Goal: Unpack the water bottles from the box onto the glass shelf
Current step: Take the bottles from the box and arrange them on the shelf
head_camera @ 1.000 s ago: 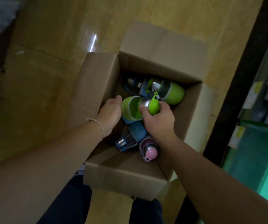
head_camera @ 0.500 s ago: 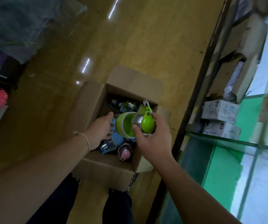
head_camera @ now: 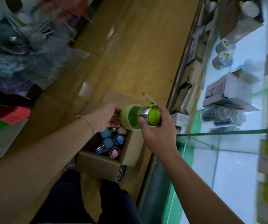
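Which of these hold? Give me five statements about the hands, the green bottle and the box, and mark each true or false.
1. The right hand grips the green bottle at its cap end. True.
2. The green bottle stands on the glass shelf. False: it is held in the air above the box.
3. Blue bottles and a pink bottle lie in the box. True.
4. The box sits on the glass shelf. False: it sits on the floor by the person's feet.
5. The left hand hangs idle at the person's side. False: it holds the green bottle's base.
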